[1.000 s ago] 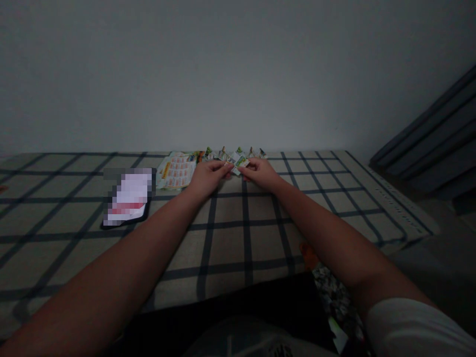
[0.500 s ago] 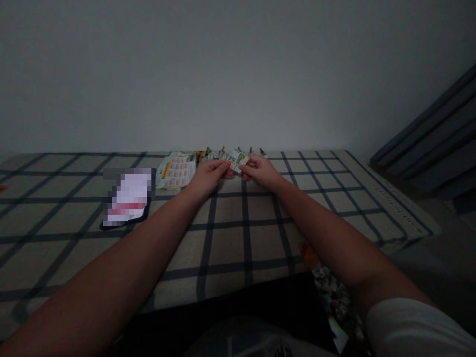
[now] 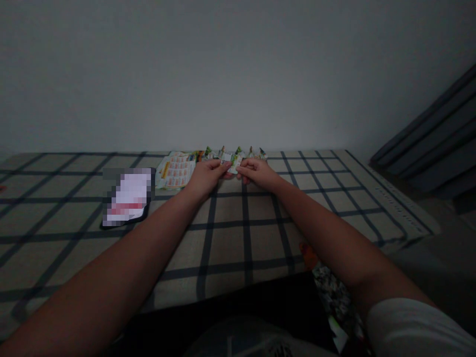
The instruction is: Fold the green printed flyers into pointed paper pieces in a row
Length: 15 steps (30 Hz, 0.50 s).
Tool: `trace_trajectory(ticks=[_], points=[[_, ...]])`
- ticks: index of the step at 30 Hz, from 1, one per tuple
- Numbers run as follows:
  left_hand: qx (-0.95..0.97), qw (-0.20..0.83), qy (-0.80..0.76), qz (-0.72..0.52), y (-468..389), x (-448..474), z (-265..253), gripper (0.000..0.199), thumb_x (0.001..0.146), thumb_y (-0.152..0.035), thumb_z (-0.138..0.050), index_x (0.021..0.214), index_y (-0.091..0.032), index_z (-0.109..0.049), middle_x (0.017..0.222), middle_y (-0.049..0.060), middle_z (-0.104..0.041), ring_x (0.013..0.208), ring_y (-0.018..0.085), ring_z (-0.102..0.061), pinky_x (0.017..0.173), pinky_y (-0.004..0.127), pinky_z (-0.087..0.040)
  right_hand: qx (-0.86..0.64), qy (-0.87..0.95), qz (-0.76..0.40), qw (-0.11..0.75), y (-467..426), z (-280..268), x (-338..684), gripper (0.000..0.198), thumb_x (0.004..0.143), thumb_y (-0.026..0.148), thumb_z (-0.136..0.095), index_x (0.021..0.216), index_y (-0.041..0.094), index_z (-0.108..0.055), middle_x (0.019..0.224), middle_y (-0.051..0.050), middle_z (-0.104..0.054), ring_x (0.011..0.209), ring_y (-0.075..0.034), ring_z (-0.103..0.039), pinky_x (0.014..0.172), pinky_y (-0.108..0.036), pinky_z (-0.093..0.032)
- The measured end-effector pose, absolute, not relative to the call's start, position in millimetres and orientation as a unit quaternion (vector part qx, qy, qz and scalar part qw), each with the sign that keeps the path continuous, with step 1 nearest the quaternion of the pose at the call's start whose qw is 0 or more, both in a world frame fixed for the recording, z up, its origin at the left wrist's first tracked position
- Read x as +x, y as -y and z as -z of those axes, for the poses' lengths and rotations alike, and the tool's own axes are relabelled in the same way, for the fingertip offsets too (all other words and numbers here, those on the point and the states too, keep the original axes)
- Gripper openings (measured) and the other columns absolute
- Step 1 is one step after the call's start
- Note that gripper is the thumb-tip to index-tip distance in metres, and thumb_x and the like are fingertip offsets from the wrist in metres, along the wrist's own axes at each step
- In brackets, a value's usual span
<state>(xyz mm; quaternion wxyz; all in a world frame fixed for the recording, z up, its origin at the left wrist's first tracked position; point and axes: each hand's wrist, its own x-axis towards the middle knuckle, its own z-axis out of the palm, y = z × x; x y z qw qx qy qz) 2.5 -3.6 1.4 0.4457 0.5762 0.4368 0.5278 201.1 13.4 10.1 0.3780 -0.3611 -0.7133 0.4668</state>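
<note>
Between my two hands, near the far edge of the table, is a small folded piece of printed paper (image 3: 233,163), white and green. My left hand (image 3: 208,174) pinches its left side with thumb and fingers. On the other side, my right hand (image 3: 257,173) has thumb and fingertips closed on the paper's right edge. Just behind the hands stands a row of several small folded paper pieces (image 3: 239,149) with pointed tops, partly hidden by the hands. To the left of my left hand lies a printed paper sheet (image 3: 177,170) with rows of small pictures.
A phone (image 3: 130,196) with a blurred screen lies at the left on the checked tablecloth (image 3: 226,243). A pale wall (image 3: 238,74) rises behind the table. Grey curtain folds (image 3: 435,134) hang at the right. A heap of printed paper scraps (image 3: 332,290) lies low beside my right forearm.
The paper in my hands has turned and shifted slightly left. My right hand has moved a little left and down, with its fingers closer to the paper's lower right.
</note>
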Motion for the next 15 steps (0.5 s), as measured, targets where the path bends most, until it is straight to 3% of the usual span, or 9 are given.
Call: trace_trajectory(ticks=[7, 12, 15], points=[[0.547, 0.501, -0.405, -0.535, 8.9, 8.0, -6.0, 0.051, 0.058, -0.061, -0.091, 0.070, -0.017, -0.069, 0.071, 0.002, -0.066, 0.068, 0.016, -0.062, 0.074, 0.033, -0.056, -0.378, 0.705, -0.469, 0.374, -11.5, -9.3, 200.4, 0.021, 0.092, 0.029, -0.070, 0.077, 0.017, -0.060, 0.067, -0.001, -0.071, 0.058, -0.010, -0.065, 0.057, -0.019, -0.052], [0.554, 0.443, -0.438, -0.553, 5.1, 4.6, -4.0, 0.042, 0.069, -0.056, -0.086, 0.069, -0.019, -0.066, 0.060, -0.003, -0.055, 0.056, 0.012, -0.050, 0.058, 0.027, -0.046, -0.393, 0.695, -0.476, 0.369, -11.2, -9.4, 197.2, 0.021, 0.089, 0.024, -0.073, 0.076, 0.017, -0.058, 0.064, 0.000, -0.070, 0.057, -0.010, -0.066, 0.057, -0.020, -0.054], [0.549, 0.458, -0.427, -0.554, 1.1, 3.1, -1.5, 0.041, 0.069, -0.055, -0.086, 0.074, -0.018, -0.069, 0.066, 0.000, -0.064, 0.059, 0.012, -0.056, 0.059, 0.026, -0.046, -0.396, 0.688, -0.461, 0.396, -12.2, -11.7, 197.3, 0.016, 0.091, 0.023, -0.070, 0.082, 0.017, -0.059, 0.061, 0.003, -0.066, 0.056, -0.009, -0.064, 0.056, -0.019, -0.053]])
